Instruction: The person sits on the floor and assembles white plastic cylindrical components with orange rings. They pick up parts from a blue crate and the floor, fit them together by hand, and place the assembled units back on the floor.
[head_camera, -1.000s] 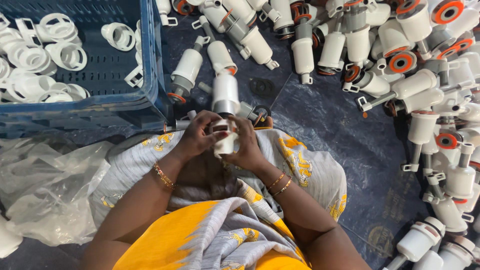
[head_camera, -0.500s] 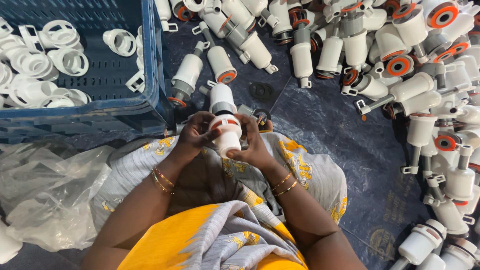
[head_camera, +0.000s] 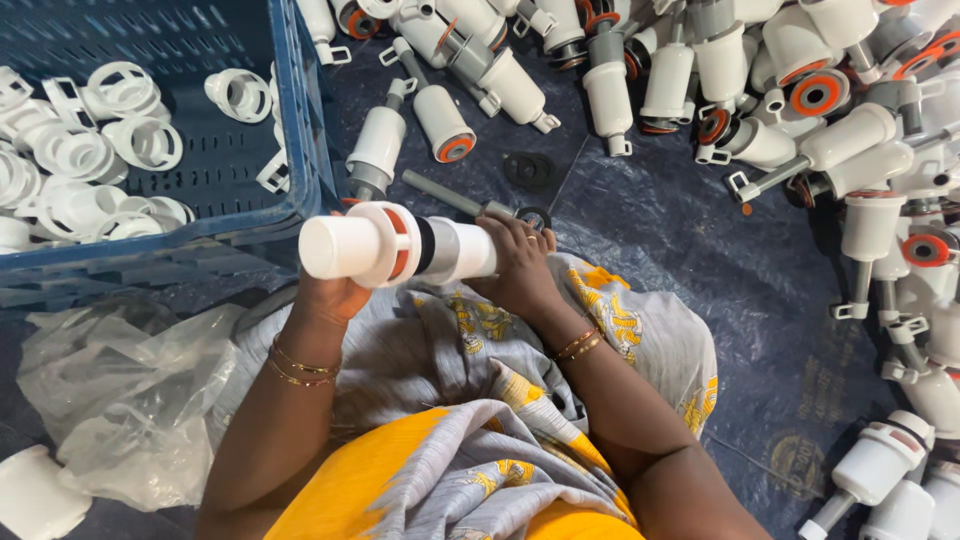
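**Both hands on the white cylinder, ring at the middle**

Left hand (head_camera: 335, 295) cups the capped end of a white plastic cylinder (head_camera: 395, 245) from below, while the right hand (head_camera: 520, 265) wraps the other end; both grasp it, level above the lap. A white ring (head_camera: 385, 243) sits around its middle beside an orange band. To seat the ring well, it seems best to keep the cylinder level and the ring square. Left of the left hand stands a blue crate (head_camera: 300, 130) of loose rings; beyond the right hand, a pile of like parts (head_camera: 800, 110) lies well apart.
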